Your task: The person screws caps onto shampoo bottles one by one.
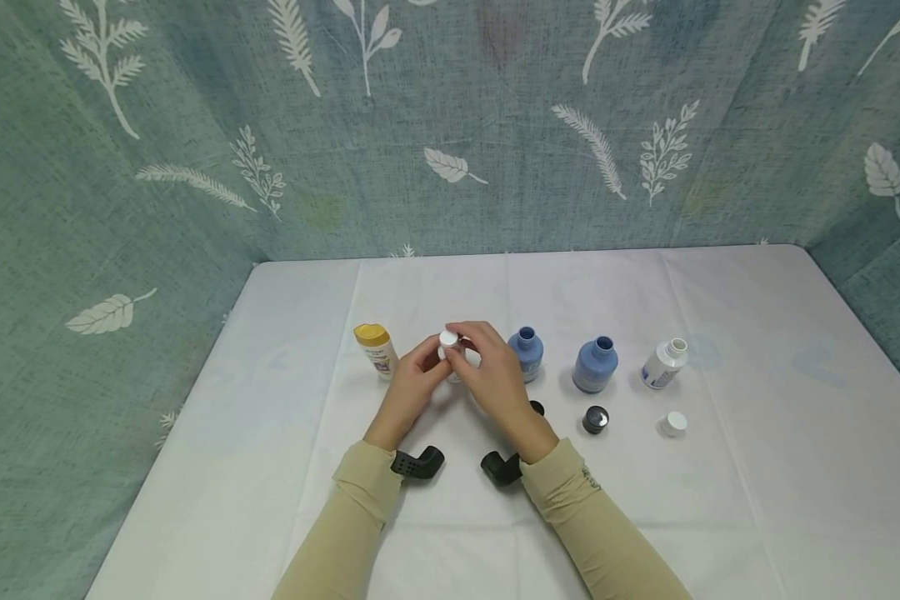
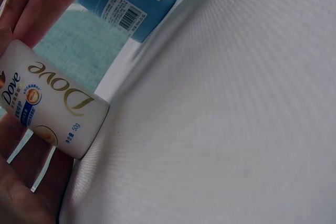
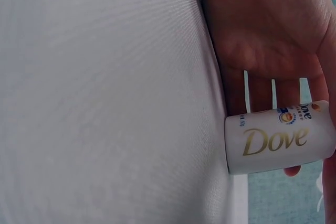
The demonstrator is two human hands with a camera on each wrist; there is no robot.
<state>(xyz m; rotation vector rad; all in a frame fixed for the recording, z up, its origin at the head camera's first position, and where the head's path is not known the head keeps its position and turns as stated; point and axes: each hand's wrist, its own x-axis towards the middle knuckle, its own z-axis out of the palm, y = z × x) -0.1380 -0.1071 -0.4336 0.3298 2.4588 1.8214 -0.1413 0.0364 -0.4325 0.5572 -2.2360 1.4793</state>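
Between my two hands a small white Dove bottle stands with its base down at the white cloth. My left hand holds the bottle from the left side, around its upper part. From the other side my right hand pinches a white cap between thumb and forefinger, over the top of the bottle. The lettering of the Dove bottle shows in the right wrist view, with right-hand fingers spread behind it. Fingers cover most of the bottle's upper end.
A yellow-capped white bottle stands left of my hands. To the right are two uncapped blue bottles, one nearer and one farther, and an uncapped white bottle. A black cap and a white cap lie before them.
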